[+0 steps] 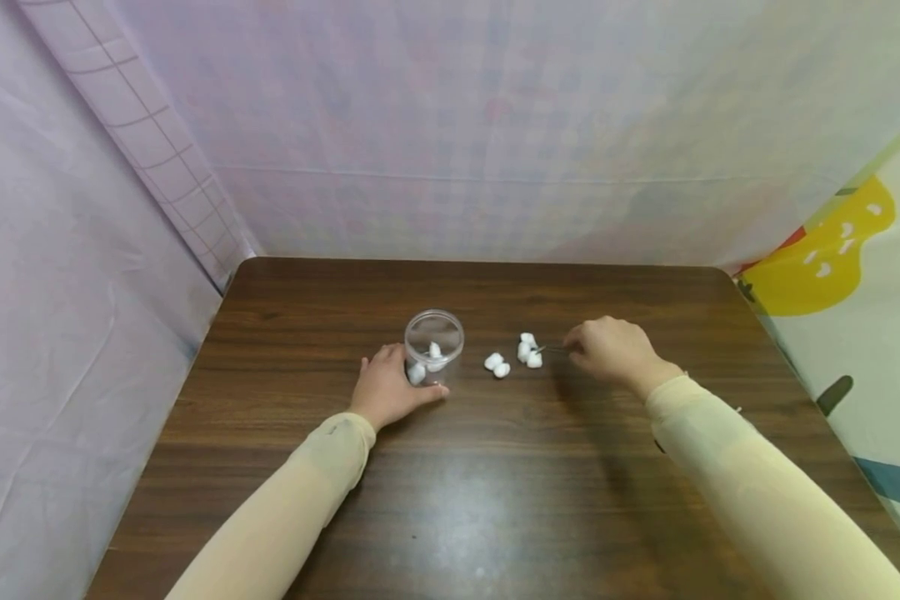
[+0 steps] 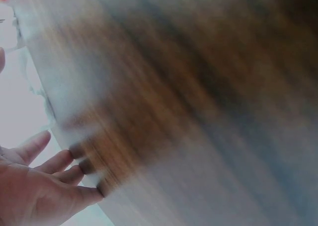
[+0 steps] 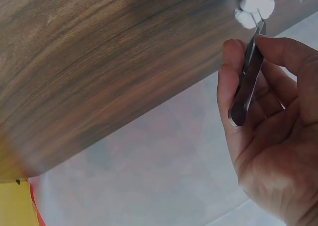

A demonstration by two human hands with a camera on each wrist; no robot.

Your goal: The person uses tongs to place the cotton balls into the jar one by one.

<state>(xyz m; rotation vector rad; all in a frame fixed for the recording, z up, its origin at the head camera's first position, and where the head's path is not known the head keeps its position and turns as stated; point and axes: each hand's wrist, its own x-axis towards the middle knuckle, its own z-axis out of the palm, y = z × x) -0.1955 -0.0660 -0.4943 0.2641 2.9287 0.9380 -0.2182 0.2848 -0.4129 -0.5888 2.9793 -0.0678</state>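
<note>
A clear plastic jar point(image 1: 435, 337) stands on the table with several cotton balls point(image 1: 417, 373) inside. My left hand point(image 1: 390, 390) holds it from the left and front, thumb along its near side; the jar does not show in the left wrist view, where only part of that hand point(image 2: 44, 186) appears. To the right, my right hand point(image 1: 611, 350) pinches a pair of metal tweezers point(image 3: 250, 79) between thumb and fingers. Their tips reach a small cluster of cotton balls point(image 3: 259, 3). Two more cotton balls point(image 1: 497, 364) lie between this cluster and the jar.
The brown wood-grain table point(image 1: 450, 500) runs back to a pale patterned cloth point(image 1: 450, 125). White cloth point(image 1: 67, 333) hangs on the left side. A printed cloth with a yellow shape point(image 1: 817, 267) borders the right edge.
</note>
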